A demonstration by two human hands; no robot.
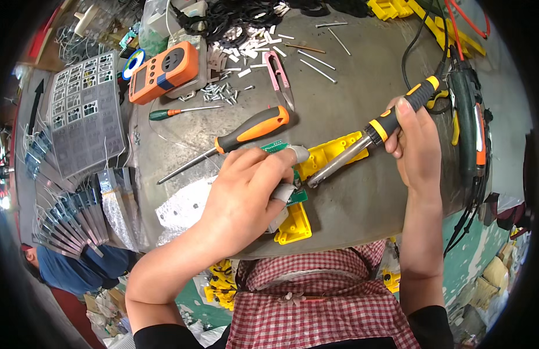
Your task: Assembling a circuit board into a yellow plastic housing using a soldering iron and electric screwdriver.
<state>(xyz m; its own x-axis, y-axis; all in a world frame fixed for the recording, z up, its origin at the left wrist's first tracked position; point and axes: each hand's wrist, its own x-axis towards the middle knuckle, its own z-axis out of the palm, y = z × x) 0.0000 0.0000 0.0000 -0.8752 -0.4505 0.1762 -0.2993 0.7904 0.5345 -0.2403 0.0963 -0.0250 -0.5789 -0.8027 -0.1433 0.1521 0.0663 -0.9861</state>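
My right hand (419,142) is closed around the black-and-yellow handle of a soldering iron (344,156). The iron's metal barrel slants down to the left, and its tip lies just beside a green circuit board (297,193). My left hand (243,189) has its fingers bent over that board and grips it, covering much of it. Pale finger covers sit on two of its fingertips. Under and around the board are yellow plastic housing pieces (295,225). A large orange-and-black screwdriver (255,129) lies just beyond my left hand.
An orange meter (165,72), loose screws (220,93) and pink-handled snips (275,71) lie farther back. At left stand a compartment box (86,113) and a fan of wired flat strips (74,218). A dark tool with cables (467,116) hangs at the right edge.
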